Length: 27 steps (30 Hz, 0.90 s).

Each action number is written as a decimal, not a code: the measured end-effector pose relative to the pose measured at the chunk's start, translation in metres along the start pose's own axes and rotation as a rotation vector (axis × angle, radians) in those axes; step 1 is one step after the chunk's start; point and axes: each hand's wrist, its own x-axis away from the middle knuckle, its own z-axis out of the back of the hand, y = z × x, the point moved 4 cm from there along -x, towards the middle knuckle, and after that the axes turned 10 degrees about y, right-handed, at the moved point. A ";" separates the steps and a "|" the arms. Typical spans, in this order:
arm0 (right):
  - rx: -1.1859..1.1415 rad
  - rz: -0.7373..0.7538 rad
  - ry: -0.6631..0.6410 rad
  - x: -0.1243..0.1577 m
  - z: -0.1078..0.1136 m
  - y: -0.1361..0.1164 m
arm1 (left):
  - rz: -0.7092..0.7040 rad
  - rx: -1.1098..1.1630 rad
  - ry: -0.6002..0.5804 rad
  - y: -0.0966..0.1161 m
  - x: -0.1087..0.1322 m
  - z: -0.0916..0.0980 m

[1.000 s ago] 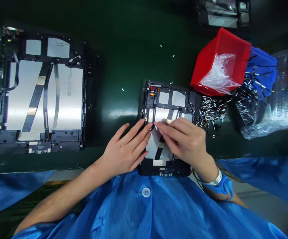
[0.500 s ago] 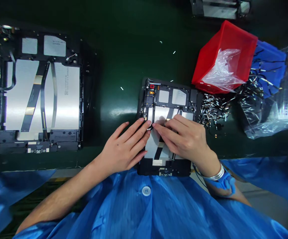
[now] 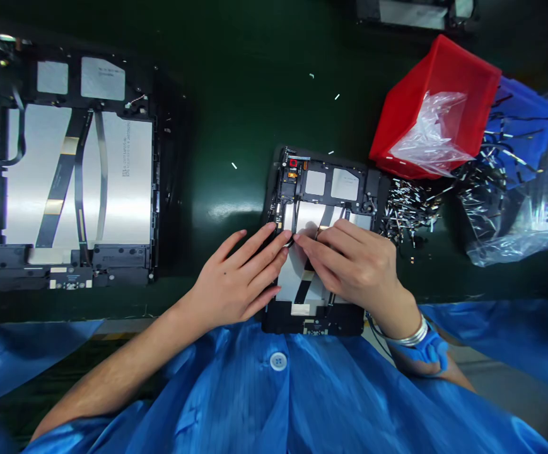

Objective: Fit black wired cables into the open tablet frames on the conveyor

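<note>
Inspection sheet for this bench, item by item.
surface: dark green mat, small white flecks on it
job's things: opened tablet under both hands, silver panel showing
clutter: heap of small metal parts; red bin with clear plastic; blue bin
grippers: left hand and right hand meet over the tablet; any pinch cannot be told
cables: black flex ribbon on the tablet
surroundings: second opened tablet at left; blue smock at the bench edge
</note>
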 end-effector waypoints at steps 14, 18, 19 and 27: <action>-0.006 -0.063 -0.018 0.003 0.001 0.003 | -0.085 0.037 -0.028 -0.002 -0.009 0.006; -0.118 -0.393 0.049 -0.005 0.000 0.018 | -0.122 0.038 -0.050 -0.004 -0.012 0.008; -0.154 -0.500 0.056 -0.007 -0.003 0.024 | -0.126 0.033 -0.055 -0.005 -0.012 0.008; -0.523 -0.811 -0.068 -0.029 -0.026 0.047 | -0.171 0.028 -0.078 -0.006 -0.008 0.004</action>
